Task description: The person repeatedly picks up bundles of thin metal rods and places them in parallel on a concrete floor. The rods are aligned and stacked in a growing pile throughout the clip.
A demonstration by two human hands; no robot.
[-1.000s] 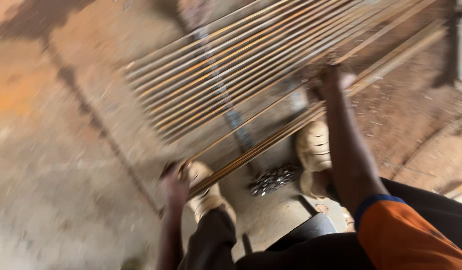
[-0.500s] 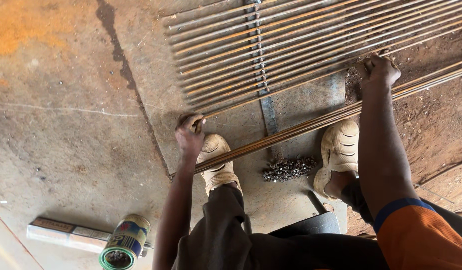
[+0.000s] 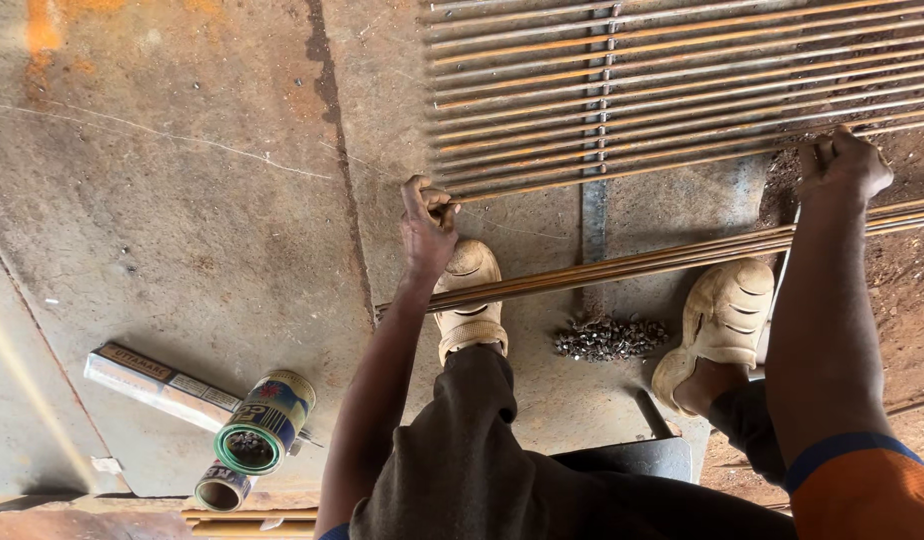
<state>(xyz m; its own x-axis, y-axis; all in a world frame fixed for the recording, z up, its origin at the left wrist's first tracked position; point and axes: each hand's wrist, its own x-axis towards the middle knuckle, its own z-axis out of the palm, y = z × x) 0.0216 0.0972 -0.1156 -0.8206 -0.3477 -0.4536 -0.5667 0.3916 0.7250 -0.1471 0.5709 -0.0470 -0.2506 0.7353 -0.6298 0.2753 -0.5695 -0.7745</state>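
Note:
My left hand (image 3: 427,225) grips the near end of a thin steel rod at the front edge of a grid of rusty steel rods (image 3: 622,90) lying on the floor. My right hand (image 3: 844,165) is closed on the same rod farther right. A loose bundle of rods (image 3: 622,268) lies across my two beige shoes (image 3: 469,295), just in front of the grid. A flat crossbar (image 3: 597,120) runs across the grid's rods.
A small pile of dark metal bits (image 3: 610,338) sits between my feet. A green open tin (image 3: 262,425), a smaller tin (image 3: 222,488) and a long flat carton (image 3: 157,385) lie at lower left. The floor is stained metal plate (image 3: 182,200); dirt lies at right.
The view has steadied and shifted right, so the grid sits higher and the tins show fully. Both hands have moved up from the loose bundle to the grid's front rod.

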